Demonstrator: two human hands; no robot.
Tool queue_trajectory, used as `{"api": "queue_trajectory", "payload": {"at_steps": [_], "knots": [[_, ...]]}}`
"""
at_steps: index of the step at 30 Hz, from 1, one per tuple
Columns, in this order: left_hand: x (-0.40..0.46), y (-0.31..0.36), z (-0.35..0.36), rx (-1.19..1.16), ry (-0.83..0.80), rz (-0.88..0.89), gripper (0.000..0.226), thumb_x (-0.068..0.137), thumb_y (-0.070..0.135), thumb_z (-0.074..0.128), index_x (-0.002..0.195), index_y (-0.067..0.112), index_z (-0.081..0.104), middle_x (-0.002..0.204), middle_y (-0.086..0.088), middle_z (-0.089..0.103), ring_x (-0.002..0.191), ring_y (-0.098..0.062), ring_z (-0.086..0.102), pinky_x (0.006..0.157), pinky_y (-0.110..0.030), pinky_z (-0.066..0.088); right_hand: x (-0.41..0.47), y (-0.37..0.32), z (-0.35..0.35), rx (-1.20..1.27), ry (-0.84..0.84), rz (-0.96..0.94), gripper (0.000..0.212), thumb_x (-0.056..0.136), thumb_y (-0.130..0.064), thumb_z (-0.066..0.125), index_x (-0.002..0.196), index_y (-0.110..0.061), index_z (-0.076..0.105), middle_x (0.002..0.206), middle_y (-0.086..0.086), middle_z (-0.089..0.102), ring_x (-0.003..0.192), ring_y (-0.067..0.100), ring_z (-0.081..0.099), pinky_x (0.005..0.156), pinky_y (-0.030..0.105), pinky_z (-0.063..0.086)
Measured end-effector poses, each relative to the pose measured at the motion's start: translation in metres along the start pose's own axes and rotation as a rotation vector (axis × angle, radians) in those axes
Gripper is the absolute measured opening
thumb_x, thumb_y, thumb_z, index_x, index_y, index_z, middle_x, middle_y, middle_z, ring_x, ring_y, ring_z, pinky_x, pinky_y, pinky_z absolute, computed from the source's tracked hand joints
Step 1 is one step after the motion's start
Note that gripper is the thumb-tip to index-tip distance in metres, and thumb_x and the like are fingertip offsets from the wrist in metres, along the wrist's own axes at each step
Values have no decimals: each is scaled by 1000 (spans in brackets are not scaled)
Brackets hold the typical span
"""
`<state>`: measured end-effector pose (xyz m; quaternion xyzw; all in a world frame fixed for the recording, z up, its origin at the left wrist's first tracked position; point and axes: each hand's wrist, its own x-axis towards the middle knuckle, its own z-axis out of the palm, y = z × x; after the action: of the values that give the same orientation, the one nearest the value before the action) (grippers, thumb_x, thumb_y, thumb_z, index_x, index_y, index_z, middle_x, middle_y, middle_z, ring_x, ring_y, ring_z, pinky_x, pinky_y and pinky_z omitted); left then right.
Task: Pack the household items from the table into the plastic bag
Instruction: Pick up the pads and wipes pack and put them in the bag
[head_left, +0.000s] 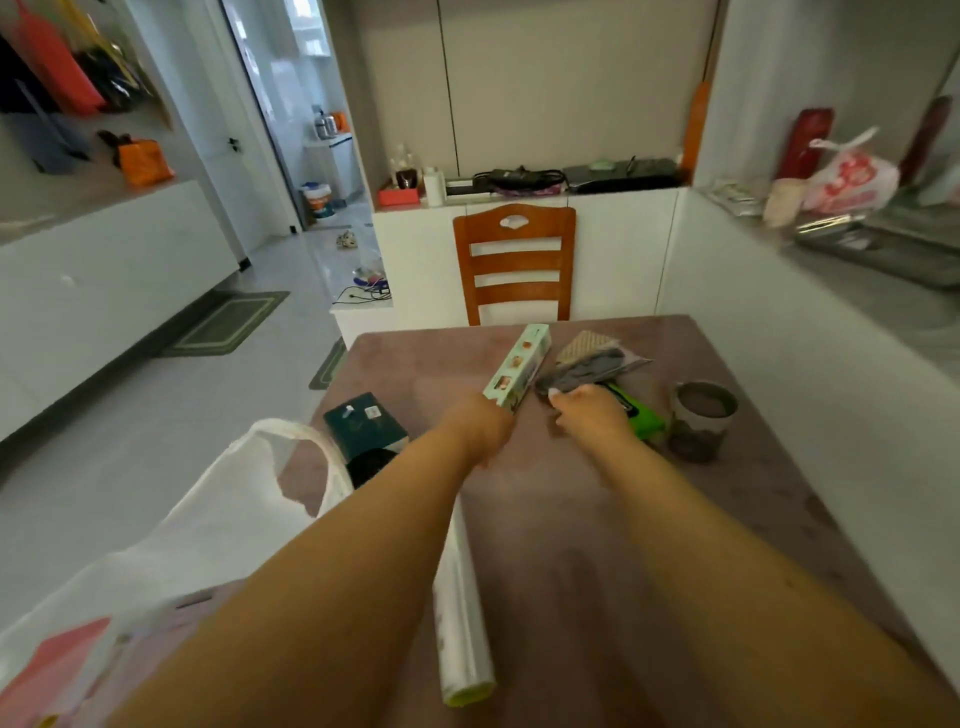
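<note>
A white plastic bag (171, 551) lies open at the table's near left edge. My left hand (483, 426) is closed around the near end of a long pale green box (519, 366), which tilts up and away. My right hand (592, 413) rests on a grey packet (592, 371) and covers part of a bright green item (647, 421). A dark teal box (363, 423) sits by the bag's handle. A clear film roll (462, 613) lies along the table under my left forearm. A tan waffle cloth (584, 343) lies behind the packet.
A grey mug (698, 418) stands at the right on the mauve table (571, 545). A wooden chair (514, 260) is tucked in at the far side. A white wall runs along the table's right edge.
</note>
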<state>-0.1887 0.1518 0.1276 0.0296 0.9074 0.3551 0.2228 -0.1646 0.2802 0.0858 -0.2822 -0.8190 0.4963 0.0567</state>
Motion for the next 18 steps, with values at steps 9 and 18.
{"api": "queue_trajectory", "payload": {"at_steps": [9, 18], "knots": [[103, 24, 92, -567, -87, -229, 43, 92, 22, 58, 128, 1, 48, 106, -18, 58, 90, -28, 56, 80, -38, 52, 134, 66, -16, -149, 74, 75, 37, 81, -47, 51, 76, -10, 50, 66, 8, 49, 73, 31, 55, 66, 38, 45], [234, 42, 139, -730, -139, -142, 59, 90, 44, 55, 136, 7, 48, 136, -16, 52, 118, -36, 54, 99, -42, 45, 234, 91, 7, -288, 2, 212, 66, 82, -62, 32, 138, -27, 36, 140, 19, 47, 118, 43, 50, 99, 55, 42]]}}
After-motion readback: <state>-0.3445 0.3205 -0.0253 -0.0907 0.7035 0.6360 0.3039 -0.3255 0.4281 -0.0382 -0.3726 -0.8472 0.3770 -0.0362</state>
